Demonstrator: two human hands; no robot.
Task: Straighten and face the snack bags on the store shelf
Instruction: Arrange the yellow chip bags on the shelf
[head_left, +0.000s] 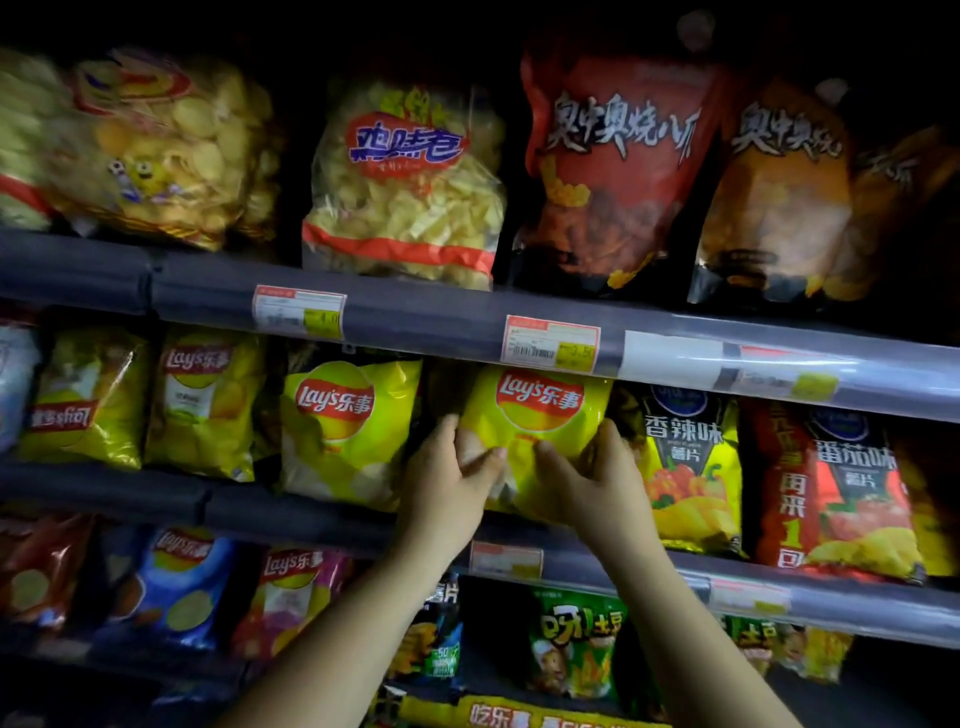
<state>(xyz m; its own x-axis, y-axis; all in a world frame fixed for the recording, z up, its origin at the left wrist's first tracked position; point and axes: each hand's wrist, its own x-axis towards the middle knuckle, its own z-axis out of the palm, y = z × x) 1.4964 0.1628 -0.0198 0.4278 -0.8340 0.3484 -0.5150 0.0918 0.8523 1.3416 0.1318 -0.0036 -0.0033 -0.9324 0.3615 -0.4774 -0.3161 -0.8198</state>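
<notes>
Two bare forearms reach up from below toward the dark grey middle shelf rail (363, 317) with its price tags. Just under that rail stands the bright yellow crinkled-foil Lay's chip bag (535, 415), logo facing out, between a matching yellow bag (348, 426) and a black-and-yellow bag (685, 467). The left hand (452, 483) and right hand (597, 483) clasp its lower sides, thumbs on the front, fingers curled round the edges, probably squaring it upright.

"Lay's乐事" on yellow bag (535, 415), "香辣味" on neighbouring bag (685, 467)
</notes>
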